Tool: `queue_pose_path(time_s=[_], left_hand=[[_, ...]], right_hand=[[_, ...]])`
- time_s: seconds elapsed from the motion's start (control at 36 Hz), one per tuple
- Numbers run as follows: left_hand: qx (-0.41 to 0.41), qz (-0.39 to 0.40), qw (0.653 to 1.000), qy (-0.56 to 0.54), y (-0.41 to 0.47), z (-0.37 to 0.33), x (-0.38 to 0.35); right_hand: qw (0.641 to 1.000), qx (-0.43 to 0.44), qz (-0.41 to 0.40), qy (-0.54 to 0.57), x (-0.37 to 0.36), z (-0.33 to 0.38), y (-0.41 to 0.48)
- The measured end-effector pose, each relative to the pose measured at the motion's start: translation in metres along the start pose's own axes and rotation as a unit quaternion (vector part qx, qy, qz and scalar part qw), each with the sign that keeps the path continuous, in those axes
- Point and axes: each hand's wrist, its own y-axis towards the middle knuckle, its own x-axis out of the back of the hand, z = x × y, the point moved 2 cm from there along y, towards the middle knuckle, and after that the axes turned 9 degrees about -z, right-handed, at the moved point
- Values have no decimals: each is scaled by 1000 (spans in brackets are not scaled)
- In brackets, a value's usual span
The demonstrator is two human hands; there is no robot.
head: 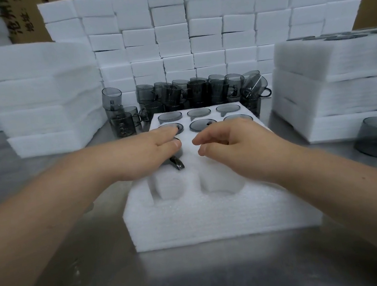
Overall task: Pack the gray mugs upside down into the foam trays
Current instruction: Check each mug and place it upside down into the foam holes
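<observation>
Smoky gray mugs; white foam tray; brown cartons.

Shiny steel table, cardboard boxes along the back.
</observation>
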Motion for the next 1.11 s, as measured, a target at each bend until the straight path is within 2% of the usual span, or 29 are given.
queue_pose_path(time_s=[0.47,0.92,1.11], left_hand=[[-7,55,994,91,2,-3,-6],[9,81,990,118,-1,-5,-8],[11,65,992,111,-1,-4,-9]], right_hand=[[1000,5,2,-18,1,2,-1],[1000,6,2,-23,0,0,-1],[999,10,2,-32,0,0,0]])
